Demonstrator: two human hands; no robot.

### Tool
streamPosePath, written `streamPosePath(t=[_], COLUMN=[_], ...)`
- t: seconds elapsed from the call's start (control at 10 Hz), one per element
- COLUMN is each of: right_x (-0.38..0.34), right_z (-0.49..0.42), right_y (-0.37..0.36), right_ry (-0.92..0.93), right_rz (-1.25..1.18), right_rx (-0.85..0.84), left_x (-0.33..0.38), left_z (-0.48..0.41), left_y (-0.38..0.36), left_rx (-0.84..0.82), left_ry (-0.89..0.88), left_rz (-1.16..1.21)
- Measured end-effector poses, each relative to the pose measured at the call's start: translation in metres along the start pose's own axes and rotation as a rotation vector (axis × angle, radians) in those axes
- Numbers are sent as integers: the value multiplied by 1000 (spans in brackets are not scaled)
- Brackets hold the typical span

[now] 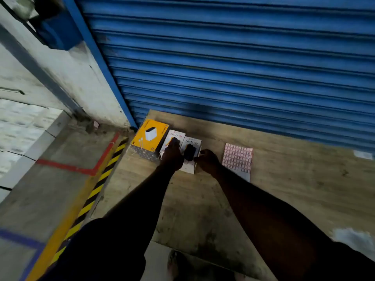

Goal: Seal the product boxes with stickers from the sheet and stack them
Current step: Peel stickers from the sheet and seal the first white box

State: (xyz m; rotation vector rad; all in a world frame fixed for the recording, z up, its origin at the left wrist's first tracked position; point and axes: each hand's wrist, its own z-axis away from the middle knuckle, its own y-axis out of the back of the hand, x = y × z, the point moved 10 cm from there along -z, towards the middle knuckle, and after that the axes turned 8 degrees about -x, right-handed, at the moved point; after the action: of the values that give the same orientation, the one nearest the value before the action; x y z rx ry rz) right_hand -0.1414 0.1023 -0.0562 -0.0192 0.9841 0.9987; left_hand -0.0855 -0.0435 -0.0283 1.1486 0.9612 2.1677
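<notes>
Two white product boxes lie side by side on the wooden table [284, 179]. My left hand [172, 157] rests on the left white box [174, 136], fingers curled over its near end. My right hand [207, 160] pinches at the near right edge of the right white box [191, 148], which shows a black device printed on its top. Whether a sticker is between the fingers cannot be seen. The sticker sheet [238, 159], white with red-outlined labels, lies flat just right of my right hand.
A yellow product box [149, 135] stands at the table's far left corner, beside the white boxes. A blue roller shutter [243, 67] runs along the table's far edge. Left of the table is concrete floor with yellow-black hazard tape [97, 185].
</notes>
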Motion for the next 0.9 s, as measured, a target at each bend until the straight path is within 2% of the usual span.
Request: streamPosePath(t=[0.1, 0.2, 0.3, 0.4, 0.5, 0.6, 0.7, 0.8, 0.9], right_x=[7, 15, 20, 23, 24, 21, 19, 19, 18], right_z=[-5, -12, -13, -13, -11, -8, -7, -6, -5], right_y=[-4, -11, -12, -12, -14, -15, -13, -9, -6], right_ry=[-32, -43, -56, -46, -45, -44, -45, -47, -30], right_rz=[-172, -271, -350, -412, -472, -504, -523, -509, -485], right_rx=[-18, -49, -56, -68, -77, -83, -74, -59, -54], left_x=[-5, -17, -27, -38, -24, -18, -17, -20, -20], left_z=[3, 3, -3, -17, -7, 10, 14, 16, 25], left_y=[5, -3, -14, -15, -12, -8, -11, -20, -19], left_rx=[53, -4, -79, 46, 70, 96, 71, -33, -12], left_ry=[72, 166, 196, 166, 127, 175, 172, 219, 242], left_rz=[164, 374, 312, 268, 277, 407, 516, 640, 750])
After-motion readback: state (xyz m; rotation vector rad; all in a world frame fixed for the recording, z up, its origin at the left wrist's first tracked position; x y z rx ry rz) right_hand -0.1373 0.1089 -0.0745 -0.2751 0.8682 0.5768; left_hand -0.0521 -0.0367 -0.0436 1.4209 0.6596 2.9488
